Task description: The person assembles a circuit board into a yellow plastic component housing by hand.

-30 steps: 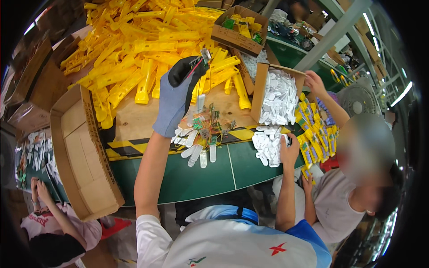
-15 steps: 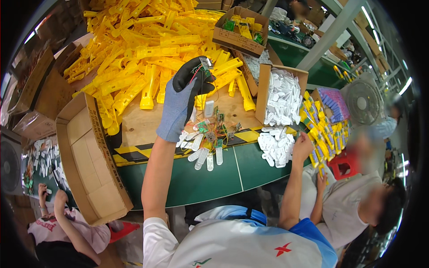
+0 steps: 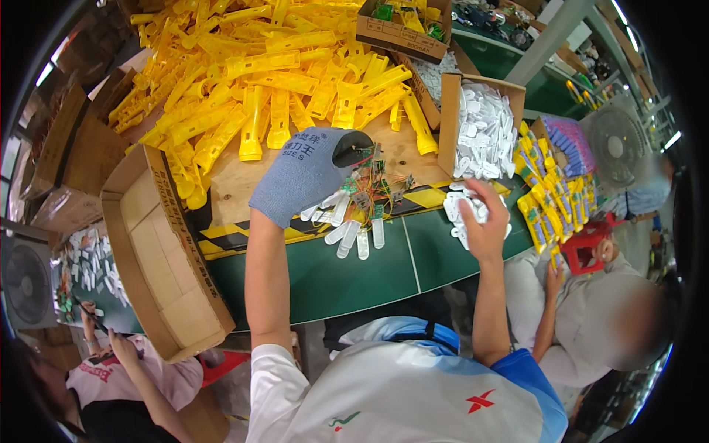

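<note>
My left hand [image 3: 304,174], in a blue-grey glove with black-coated fingers, is over the near edge of the wooden board. Its fingertips curl away beside a tangle of small circuit boards with wires [image 3: 373,188], and whether they grip a piece is hidden. White and clear plastic strips [image 3: 362,242] fan out from the tangle toward me. My bare right hand [image 3: 486,225] is open, thumb and fingers apart, over a loose pile of small white plastic parts [image 3: 456,214] on the green table.
Yellow plastic housings [image 3: 295,74] are heaped on the wooden board [image 3: 229,196]. A cardboard box of white parts [image 3: 484,129] stands beyond my right hand; yellow assembled pieces [image 3: 550,192] lie farther right. An open carton [image 3: 159,258] is at left. Co-workers [image 3: 583,310] sit on both sides.
My left hand has come down from above the yellow housings, where it held a wired circuit board, to the tangle. My right hand has opened and moved over the white parts. The view has shifted slightly.
</note>
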The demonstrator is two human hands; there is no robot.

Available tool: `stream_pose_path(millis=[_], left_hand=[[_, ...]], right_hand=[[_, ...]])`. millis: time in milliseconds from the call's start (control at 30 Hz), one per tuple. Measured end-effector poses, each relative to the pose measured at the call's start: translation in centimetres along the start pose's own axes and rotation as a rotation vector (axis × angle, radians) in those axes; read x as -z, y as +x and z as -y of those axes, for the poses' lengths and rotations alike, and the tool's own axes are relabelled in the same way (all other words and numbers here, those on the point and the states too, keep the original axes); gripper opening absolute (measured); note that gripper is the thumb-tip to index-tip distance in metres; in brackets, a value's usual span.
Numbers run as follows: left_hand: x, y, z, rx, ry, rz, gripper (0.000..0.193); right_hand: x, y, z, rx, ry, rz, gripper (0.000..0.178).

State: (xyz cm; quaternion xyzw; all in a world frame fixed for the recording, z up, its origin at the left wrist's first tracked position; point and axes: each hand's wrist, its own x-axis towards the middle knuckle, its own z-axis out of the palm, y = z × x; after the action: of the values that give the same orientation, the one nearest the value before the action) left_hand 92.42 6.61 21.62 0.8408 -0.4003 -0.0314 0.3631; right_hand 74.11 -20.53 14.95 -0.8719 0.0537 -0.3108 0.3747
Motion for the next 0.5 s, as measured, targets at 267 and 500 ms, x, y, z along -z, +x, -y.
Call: stream_pose_path(millis=[267, 500], left_hand=[[1.0, -0.7, 0.1, -0.102, -0.123, 0.018, 0.037], [4.7, -3.3, 0.6, -0.253, -0.353, -0.167, 0.025]], right_hand=[[-7.6, 8.1, 5.7, 0.472, 0.08, 0.223, 0.042], [-7.9, 11.0, 8.9, 0.261, 0.236, 0.204, 0.032]])
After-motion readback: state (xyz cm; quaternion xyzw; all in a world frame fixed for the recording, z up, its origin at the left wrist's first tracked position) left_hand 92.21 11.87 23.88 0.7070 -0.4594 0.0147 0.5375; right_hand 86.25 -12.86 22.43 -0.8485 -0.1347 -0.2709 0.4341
